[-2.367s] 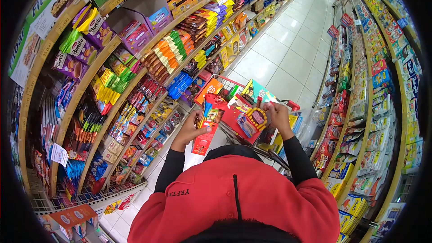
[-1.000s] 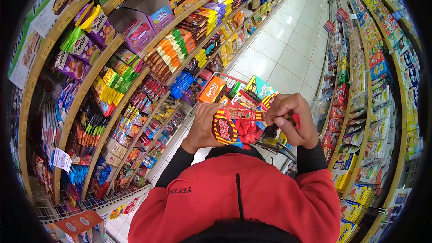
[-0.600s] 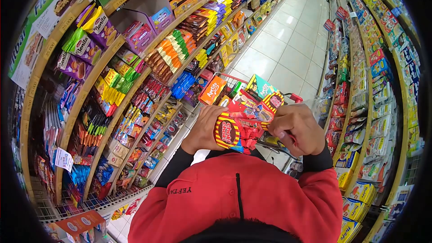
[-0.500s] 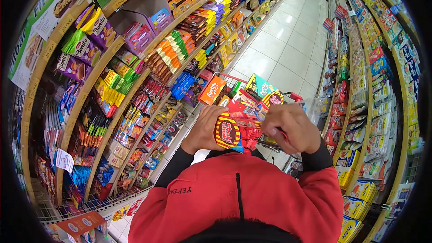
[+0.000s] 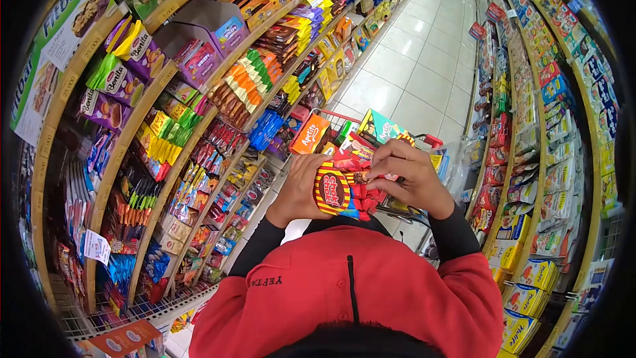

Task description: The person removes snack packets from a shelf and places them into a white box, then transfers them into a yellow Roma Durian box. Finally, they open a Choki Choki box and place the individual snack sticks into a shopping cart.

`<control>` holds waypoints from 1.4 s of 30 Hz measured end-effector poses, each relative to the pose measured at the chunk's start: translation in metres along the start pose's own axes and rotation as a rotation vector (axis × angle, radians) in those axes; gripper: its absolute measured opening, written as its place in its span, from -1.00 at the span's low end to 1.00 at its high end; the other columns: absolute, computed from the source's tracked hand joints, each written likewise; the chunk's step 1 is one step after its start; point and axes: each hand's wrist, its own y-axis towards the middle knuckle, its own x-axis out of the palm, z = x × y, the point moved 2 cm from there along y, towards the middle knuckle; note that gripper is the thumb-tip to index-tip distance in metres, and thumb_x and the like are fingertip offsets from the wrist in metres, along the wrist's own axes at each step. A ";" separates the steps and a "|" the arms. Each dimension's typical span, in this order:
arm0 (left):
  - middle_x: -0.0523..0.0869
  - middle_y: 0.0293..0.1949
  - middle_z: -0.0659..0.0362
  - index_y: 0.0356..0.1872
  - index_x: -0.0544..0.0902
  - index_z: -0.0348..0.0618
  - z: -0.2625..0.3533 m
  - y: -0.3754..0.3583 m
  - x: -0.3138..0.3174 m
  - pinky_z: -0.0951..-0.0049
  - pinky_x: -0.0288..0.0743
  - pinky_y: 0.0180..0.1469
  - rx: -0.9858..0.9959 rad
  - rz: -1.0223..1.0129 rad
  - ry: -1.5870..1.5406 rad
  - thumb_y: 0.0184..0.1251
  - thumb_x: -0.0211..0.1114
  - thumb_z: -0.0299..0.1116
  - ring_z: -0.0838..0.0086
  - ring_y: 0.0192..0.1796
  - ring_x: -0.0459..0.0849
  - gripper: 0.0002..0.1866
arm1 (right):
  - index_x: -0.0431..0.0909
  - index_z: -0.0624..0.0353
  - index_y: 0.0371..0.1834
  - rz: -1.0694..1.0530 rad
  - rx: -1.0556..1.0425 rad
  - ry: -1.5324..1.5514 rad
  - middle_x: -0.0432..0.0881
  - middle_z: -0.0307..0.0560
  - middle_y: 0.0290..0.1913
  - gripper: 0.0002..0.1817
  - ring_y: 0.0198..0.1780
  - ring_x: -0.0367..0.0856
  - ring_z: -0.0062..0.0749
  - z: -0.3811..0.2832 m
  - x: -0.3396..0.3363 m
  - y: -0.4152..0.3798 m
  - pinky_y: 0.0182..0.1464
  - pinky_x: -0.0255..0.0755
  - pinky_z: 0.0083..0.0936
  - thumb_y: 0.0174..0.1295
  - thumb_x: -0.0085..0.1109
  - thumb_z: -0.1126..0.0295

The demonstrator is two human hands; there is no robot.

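Observation:
A red-and-yellow striped Choki Choki box (image 5: 332,189) is in my left hand (image 5: 295,189), which is wrapped round it from the left. Red and blue narrow packets (image 5: 362,202) show at the box's right end. My right hand (image 5: 416,176) is at that end, thumb and fingers pinched together against the red packets. What exactly lies between those fingertips is too small to make out. Just beyond both hands is a red shopping cart (image 5: 434,140) with an orange Apetito box (image 5: 311,134) and a teal box (image 5: 381,126) in it.
Shelves of wrapped snacks (image 5: 240,83) curve along the left side. More shelves with hanging packets (image 5: 555,162) and yellow Melife boxes (image 5: 528,299) line the right. A white tiled aisle floor (image 5: 417,59) runs ahead beyond the cart.
My right hand has come down and left from a raised fist to the box's packet end, its fingers now pinched there. My left hand still holds the box.

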 end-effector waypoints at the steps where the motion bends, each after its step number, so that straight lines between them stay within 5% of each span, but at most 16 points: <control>1: 0.46 -0.03 0.05 0.08 0.32 -0.19 -0.001 0.000 0.001 0.18 0.25 0.12 0.002 -0.003 -0.003 -0.62 0.57 -0.17 0.11 0.03 0.43 -0.01 | 0.58 0.16 -0.41 0.024 -0.015 -0.036 0.49 -0.15 -0.38 -0.82 -0.32 0.54 -0.38 0.003 0.003 -0.001 -0.29 0.42 -0.53 -0.13 0.34 0.51; 10: 0.45 -0.05 -0.01 0.08 0.31 -0.20 -0.011 0.001 0.016 0.14 0.18 0.13 -0.048 -0.063 -0.034 -0.58 0.55 -0.16 0.09 0.05 0.41 -0.02 | 0.46 0.23 -0.19 0.034 0.170 -0.088 0.61 -0.10 -0.32 -0.68 -0.32 0.61 -0.35 0.026 0.033 -0.013 -0.31 0.47 -0.57 -0.06 0.25 0.57; 13: 0.45 -0.04 0.01 0.09 0.30 -0.19 -0.014 0.001 0.023 0.15 0.19 0.13 -0.057 -0.055 0.010 -0.58 0.54 -0.17 0.09 0.05 0.41 -0.02 | 0.46 0.21 -0.16 0.064 0.318 -0.169 0.63 -0.15 -0.34 -0.63 -0.28 0.53 -0.33 0.030 0.023 -0.016 -0.15 0.40 -0.43 -0.11 0.27 0.56; 18: 0.44 -0.04 0.00 0.09 0.30 -0.19 -0.015 0.009 0.039 0.16 0.19 0.13 -0.100 -0.082 0.013 -0.59 0.54 -0.17 0.09 0.06 0.41 -0.02 | 0.51 0.18 -0.20 0.090 0.305 -0.209 0.62 -0.18 -0.24 -0.67 -0.10 0.45 -0.27 0.057 0.043 -0.030 -0.09 0.36 -0.40 -0.12 0.26 0.54; 21: 0.44 -0.03 -0.01 0.09 0.30 -0.19 -0.018 0.012 0.048 0.17 0.19 0.14 -0.146 -0.066 0.008 -0.61 0.55 -0.17 0.09 0.07 0.40 -0.01 | 0.56 0.21 -0.27 0.103 0.120 -0.050 0.56 -0.08 -0.10 -0.76 0.03 0.46 -0.22 0.076 0.024 -0.026 0.05 0.35 -0.37 -0.08 0.23 0.54; 25: 0.43 -0.02 -0.02 0.10 0.29 -0.18 -0.019 0.013 0.052 0.16 0.18 0.16 -0.202 -0.037 0.026 -0.63 0.56 -0.17 0.07 0.07 0.38 0.02 | 0.51 0.20 -0.16 0.341 0.522 0.269 0.52 0.01 -0.04 -0.68 -0.07 0.51 -0.06 0.172 -0.012 -0.040 0.01 0.39 -0.30 -0.02 0.25 0.38; 27: 0.43 -0.03 -0.01 0.10 0.28 -0.18 -0.021 0.011 0.053 0.16 0.18 0.16 -0.242 -0.018 0.042 -0.63 0.56 -0.16 0.08 0.06 0.39 0.02 | 0.53 0.22 -0.19 0.314 0.494 -0.416 0.50 0.10 0.00 -0.64 -0.10 0.53 -0.04 0.256 -0.016 -0.080 -0.09 0.44 -0.31 -0.09 0.29 0.33; 28: 0.43 -0.03 -0.01 0.10 0.28 -0.18 -0.021 0.010 0.054 0.16 0.18 0.16 -0.248 -0.015 0.044 -0.63 0.56 -0.16 0.08 0.06 0.39 0.02 | 0.53 0.22 -0.19 0.309 0.492 -0.412 0.50 0.10 0.00 -0.64 -0.10 0.53 -0.04 0.272 -0.020 -0.093 -0.09 0.44 -0.31 -0.09 0.29 0.33; 30: 0.44 -0.04 0.00 0.10 0.28 -0.17 -0.022 0.006 0.055 0.16 0.18 0.15 -0.280 0.015 0.064 -0.62 0.56 -0.16 0.09 0.05 0.39 0.02 | 0.49 0.28 -0.09 -0.152 0.806 -0.586 0.60 0.05 -0.27 -0.51 -0.27 0.61 -0.25 0.293 -0.018 -0.115 -0.18 0.47 -0.47 -0.14 0.35 0.34; 32: 0.44 -0.05 0.01 0.10 0.28 -0.16 -0.021 0.004 0.054 0.16 0.19 0.15 -0.307 0.039 0.070 -0.61 0.56 -0.15 0.10 0.03 0.40 0.01 | 0.55 0.29 -0.29 -0.108 0.836 -0.438 0.61 0.00 -0.38 -0.60 -0.40 0.60 -0.29 0.302 -0.015 -0.125 -0.30 0.47 -0.42 -0.23 0.40 0.33; 33: 0.44 -0.05 0.01 0.09 0.28 -0.16 -0.020 0.001 0.053 0.15 0.19 0.15 -0.322 0.058 0.081 -0.61 0.56 -0.15 0.10 0.03 0.40 0.00 | 0.55 0.26 -0.48 0.010 0.814 -0.348 0.59 -0.03 -0.44 -0.74 -0.46 0.59 -0.29 0.289 -0.014 -0.120 -0.37 0.45 -0.39 -0.22 0.38 0.38; 36: 0.44 -0.07 0.01 0.07 0.29 -0.15 -0.023 -0.009 0.054 0.13 0.20 0.15 -0.357 0.089 0.092 -0.60 0.56 -0.16 0.09 0.03 0.40 -0.02 | 0.54 0.16 -0.32 0.082 0.534 -0.211 0.55 -0.01 -0.44 -0.78 -0.40 0.56 -0.09 0.244 -0.005 -0.107 -0.32 0.46 -0.31 -0.10 0.24 0.40; 39: 0.42 -0.06 -0.01 0.07 0.29 -0.16 -0.026 -0.013 0.055 0.12 0.22 0.14 -0.385 0.122 0.078 -0.61 0.55 -0.15 0.07 0.05 0.39 -0.02 | 0.51 0.16 -0.38 0.040 0.269 -0.316 0.55 -0.03 -0.43 -0.87 -0.33 0.55 -0.09 0.193 0.010 -0.099 -0.31 0.44 -0.32 -0.01 0.18 0.41; 42: 0.42 -0.05 -0.02 0.07 0.28 -0.17 -0.024 -0.017 0.055 0.13 0.23 0.14 -0.407 0.142 0.086 -0.61 0.55 -0.15 0.06 0.06 0.39 -0.01 | 0.52 0.17 -0.35 -0.085 0.315 -0.405 0.53 -0.02 -0.41 -0.85 -0.26 0.54 -0.10 0.190 0.016 -0.106 -0.28 0.43 -0.33 0.03 0.17 0.39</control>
